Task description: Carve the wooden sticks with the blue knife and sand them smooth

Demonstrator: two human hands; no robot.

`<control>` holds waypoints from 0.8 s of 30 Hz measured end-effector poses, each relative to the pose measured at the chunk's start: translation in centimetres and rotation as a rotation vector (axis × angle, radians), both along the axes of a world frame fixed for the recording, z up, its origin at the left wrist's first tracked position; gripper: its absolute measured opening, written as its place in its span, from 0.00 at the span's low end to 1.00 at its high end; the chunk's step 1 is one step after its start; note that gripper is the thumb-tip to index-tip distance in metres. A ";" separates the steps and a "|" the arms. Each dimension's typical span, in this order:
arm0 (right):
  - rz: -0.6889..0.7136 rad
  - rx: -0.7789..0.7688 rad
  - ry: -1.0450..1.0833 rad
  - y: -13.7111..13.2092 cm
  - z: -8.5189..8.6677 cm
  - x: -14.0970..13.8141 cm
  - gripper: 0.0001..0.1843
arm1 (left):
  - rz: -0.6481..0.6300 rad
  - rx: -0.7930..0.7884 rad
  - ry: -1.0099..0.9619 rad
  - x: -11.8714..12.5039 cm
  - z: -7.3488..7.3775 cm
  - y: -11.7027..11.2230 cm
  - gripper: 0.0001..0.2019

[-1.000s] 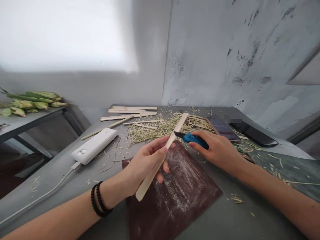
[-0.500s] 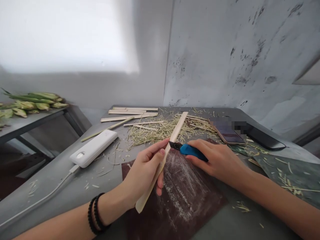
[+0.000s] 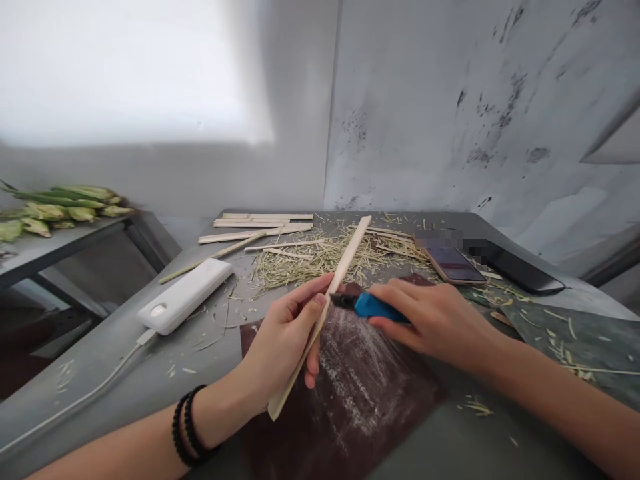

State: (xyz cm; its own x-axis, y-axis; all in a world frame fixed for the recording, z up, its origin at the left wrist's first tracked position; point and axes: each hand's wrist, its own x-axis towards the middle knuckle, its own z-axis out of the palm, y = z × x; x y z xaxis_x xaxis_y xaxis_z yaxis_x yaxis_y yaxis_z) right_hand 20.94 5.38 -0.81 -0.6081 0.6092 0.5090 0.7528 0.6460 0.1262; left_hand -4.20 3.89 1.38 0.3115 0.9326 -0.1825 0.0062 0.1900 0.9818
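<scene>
Left hand (image 3: 283,340) gripped a strip (image 3: 325,308); right hand (image 3: 430,319) pressed a knife (image 3: 365,305) against it, over a mat (image 3: 365,393).

Right hand (image 3: 430,320) is drawing the blue knife (image 3: 367,305) nearer along the wooden strip (image 3: 327,303), blade now just beside the left hand (image 3: 285,340).

Stained grey walls (image 3: 450,100) behind a grey table (image 3: 125,373).

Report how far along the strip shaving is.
Done: a heap of shavings and several pale finished strips lie at the table's far side. In hand: the left hand holds one strip while the right hand presses the blue-handled knife against its edge. Left: cannot tell how many strips remain.
</scene>
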 end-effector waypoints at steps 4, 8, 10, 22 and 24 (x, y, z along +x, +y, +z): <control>-0.020 0.009 0.009 0.2 0.0 -0.1 0.19 | 0.013 0.028 0.019 0.0 0.0 0.1 0.26; -0.094 0.021 0.052 0.3 0.0 0.2 0.20 | -0.003 0.017 0.026 0.1 0.0 -0.1 0.27; -0.041 0.018 0.026 0.2 0.0 0.2 0.20 | -0.002 0.012 0.015 0.2 0.0 -0.3 0.26; -0.037 0.100 -0.002 0.4 -0.1 0.4 0.21 | -0.014 0.055 0.011 0.2 -0.3 -0.2 0.27; -0.015 0.103 -0.013 0.2 -0.1 0.1 0.21 | -0.013 0.066 0.020 0.2 -0.3 -0.2 0.27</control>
State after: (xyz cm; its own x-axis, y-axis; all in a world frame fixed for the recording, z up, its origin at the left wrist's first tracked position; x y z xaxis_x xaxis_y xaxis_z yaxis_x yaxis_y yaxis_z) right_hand 21.01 5.59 -0.95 -0.6064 0.5630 0.5615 0.7601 0.6178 0.2014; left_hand -3.99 3.69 1.08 0.3207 0.9386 -0.1271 0.0285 0.1246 0.9918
